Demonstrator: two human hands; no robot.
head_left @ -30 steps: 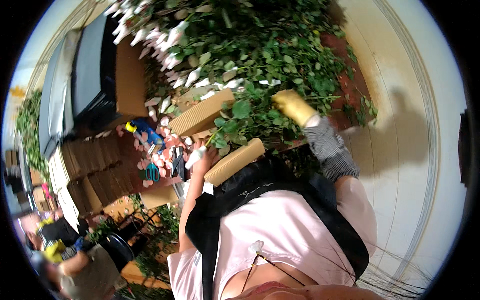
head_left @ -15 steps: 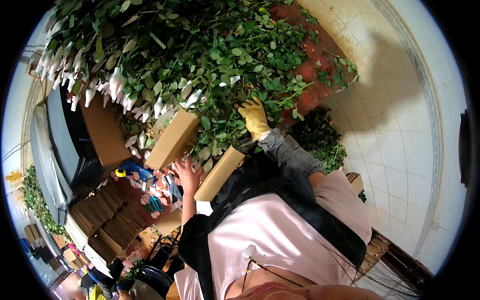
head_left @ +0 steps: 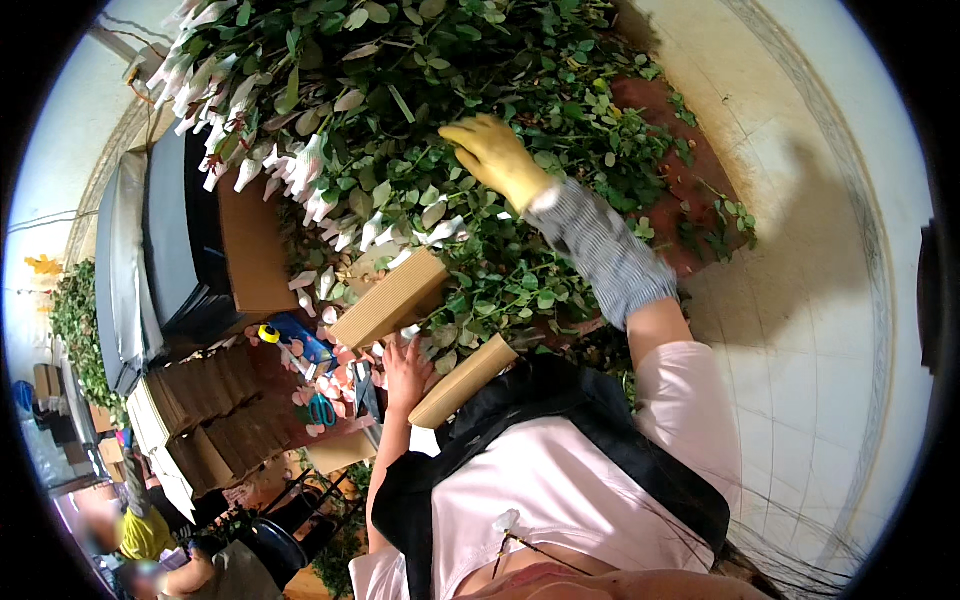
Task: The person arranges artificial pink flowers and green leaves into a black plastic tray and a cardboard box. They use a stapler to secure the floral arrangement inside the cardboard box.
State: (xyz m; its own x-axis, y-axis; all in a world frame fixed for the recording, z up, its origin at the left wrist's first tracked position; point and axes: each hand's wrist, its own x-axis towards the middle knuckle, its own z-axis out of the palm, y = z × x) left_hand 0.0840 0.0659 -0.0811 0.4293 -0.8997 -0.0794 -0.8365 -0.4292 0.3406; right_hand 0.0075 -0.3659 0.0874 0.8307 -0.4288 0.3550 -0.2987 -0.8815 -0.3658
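My right hand (head_left: pixel 495 155) wears a yellow glove and a grey striped sleeve. It lies palm down on a big heap of leafy rose stems (head_left: pixel 420 120), fingers stretched left among the leaves, with no stem clearly held. My bare left hand (head_left: pixel 405 368) rests with spread fingers on the bench. It sits between two corrugated cardboard sleeves, one (head_left: pixel 390 298) just above it and one (head_left: pixel 465 380) touching its right side. White rose buds (head_left: pixel 300 170) line the heap's left edge.
Pink petals (head_left: pixel 330 385), teal-handled scissors (head_left: pixel 322 408) and a blue tool (head_left: pixel 295 340) lie left of my left hand. Stacked flat cardboard (head_left: pixel 195 420) and a brown box (head_left: pixel 255 250) stand further left. Another person (head_left: pixel 140 530) is at lower left. Pale tiled floor (head_left: pixel 830 300) lies to the right.
My gloved right hand has reached further up and left into the heap of stems. My left hand has stayed by the cardboard sleeves. My head has turned, shifting the view.
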